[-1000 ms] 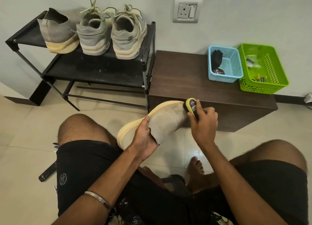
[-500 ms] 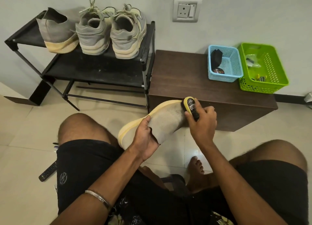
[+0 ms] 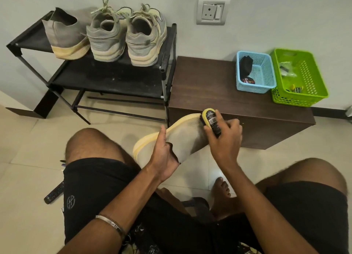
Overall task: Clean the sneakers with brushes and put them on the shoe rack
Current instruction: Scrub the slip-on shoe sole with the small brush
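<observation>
A grey knit sneaker with a yellow sole [image 3: 185, 137] is held above my knees, toe pointing up and to the right. My left hand [image 3: 164, 154] grips its heel opening, thumb along the sole edge. My right hand [image 3: 223, 139] grips a yellow and black brush [image 3: 210, 121] whose bristles press on the sneaker's toe. The black shoe rack [image 3: 118, 76] stands at the back left. Its top shelf carries the matching grey sneaker [image 3: 65, 38] and a pair of grey laced sneakers [image 3: 125, 38].
A low brown cabinet [image 3: 228, 101] stands right of the rack, bearing a blue basket [image 3: 266, 76] and a green basket [image 3: 312, 80] with small items. A wall socket [image 3: 212, 10] is above. A remote [image 3: 54, 193] lies on the tiled floor by my left thigh.
My right hand has shifted the brush slightly along the sneaker's toe. The left hand and the sneaker have hardly moved.
</observation>
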